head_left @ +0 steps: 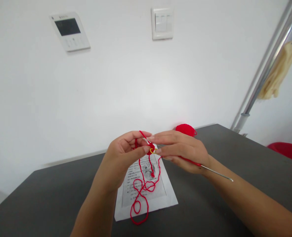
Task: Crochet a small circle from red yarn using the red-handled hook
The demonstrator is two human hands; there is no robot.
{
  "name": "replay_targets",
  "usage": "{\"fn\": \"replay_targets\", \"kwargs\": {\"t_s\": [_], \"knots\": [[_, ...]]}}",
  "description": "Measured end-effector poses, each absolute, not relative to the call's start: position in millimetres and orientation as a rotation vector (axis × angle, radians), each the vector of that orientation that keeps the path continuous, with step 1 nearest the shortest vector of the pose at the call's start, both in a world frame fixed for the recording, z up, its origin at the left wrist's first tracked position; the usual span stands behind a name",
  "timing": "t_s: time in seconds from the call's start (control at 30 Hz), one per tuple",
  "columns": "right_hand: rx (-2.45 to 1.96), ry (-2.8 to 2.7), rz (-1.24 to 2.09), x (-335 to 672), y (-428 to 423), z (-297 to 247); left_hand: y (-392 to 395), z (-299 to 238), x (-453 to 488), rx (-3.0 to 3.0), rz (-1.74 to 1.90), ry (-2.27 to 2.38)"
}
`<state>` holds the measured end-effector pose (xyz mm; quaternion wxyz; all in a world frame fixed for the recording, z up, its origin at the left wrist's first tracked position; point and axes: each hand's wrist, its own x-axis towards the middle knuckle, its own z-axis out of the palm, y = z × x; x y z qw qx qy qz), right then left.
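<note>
My left hand (122, 153) is closed, thumb and fingers pinching a small red crochet piece (149, 152). Red yarn runs over its fingers. A yellow ring-like stitch marker (152, 150) sits at the piece's edge, by my right fingertips. My right hand (182, 148) is closed around a crochet hook (217, 171); its silver end with a small hooked tip sticks out below the palm, and a red part shows under the fingers. Both hands meet at the piece, so the stitches are partly covered. Loose red yarn (147, 205) hangs down and lies in loops below.
A printed sheet of paper (169, 196) lies on the dark table (71, 187) under the yarn. The red yarn ball (185, 129) rests at the back, against the wall. To the right are a metal pole (264, 70), cream fabric (281, 70) and a red object (287, 150).
</note>
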<state>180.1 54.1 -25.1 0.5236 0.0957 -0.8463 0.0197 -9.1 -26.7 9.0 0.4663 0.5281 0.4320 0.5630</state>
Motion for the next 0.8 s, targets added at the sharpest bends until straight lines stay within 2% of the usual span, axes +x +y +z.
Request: {"fn": "replay_targets", "kwargs": {"t_s": [0.2, 0.8], "knots": [[0.155, -2.011, -0.135, 181.6, 55.3, -28.2, -24.3, 6.5, -7.9, 1.276, 1.345, 1.027], [0.121, -2.037, 0.432, 183.2, 61.0, -26.4, -28.1, 13.6, -6.8, 1.398, 1.323, 1.349]]}}
